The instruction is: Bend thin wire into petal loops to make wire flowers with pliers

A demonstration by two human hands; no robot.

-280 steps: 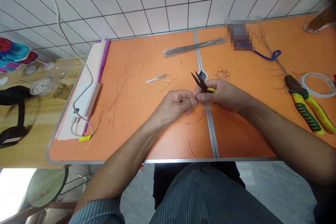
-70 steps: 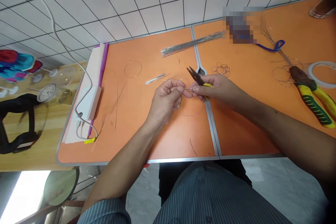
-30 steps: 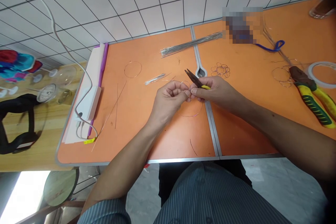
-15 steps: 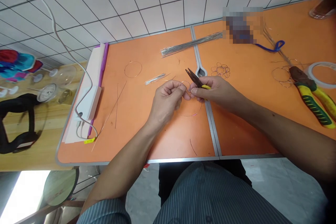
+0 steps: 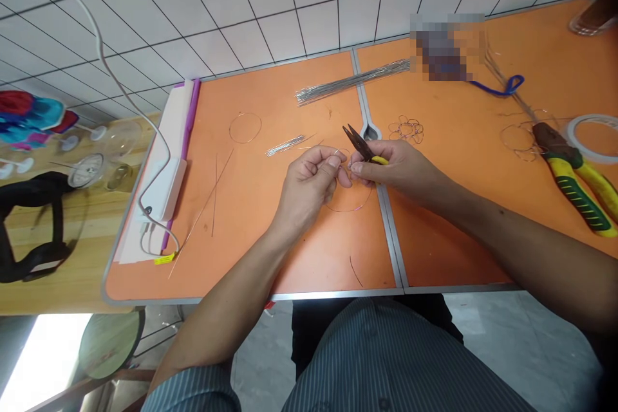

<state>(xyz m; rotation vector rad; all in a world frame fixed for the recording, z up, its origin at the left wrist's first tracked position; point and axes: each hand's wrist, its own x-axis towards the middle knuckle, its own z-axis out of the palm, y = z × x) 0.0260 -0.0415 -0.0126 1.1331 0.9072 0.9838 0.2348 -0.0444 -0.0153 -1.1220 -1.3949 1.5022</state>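
My left hand pinches a thin wire, which curves in a loop below both hands. Close beside it, my right hand is wrapped around long-nose pliers with yellow handles. The jaws point up and to the left, slightly apart, with nothing between them. The thumb and index finger of that hand also come up to the wire, but whether they grip it is hard to see. Just right of the pliers lies a flower-shaped wire piece. A bundle of short wires rests left of my hands.
Long straight wires lie at the back of the orange table. A wire ring and loose wires are to the left, near a white power strip. Larger pliers and a white tape roll sit at right.
My hands stay in nearly the same place. The left fingers and the wire loop have shifted very slightly, and the pliers' tips have moved a touch to the right.
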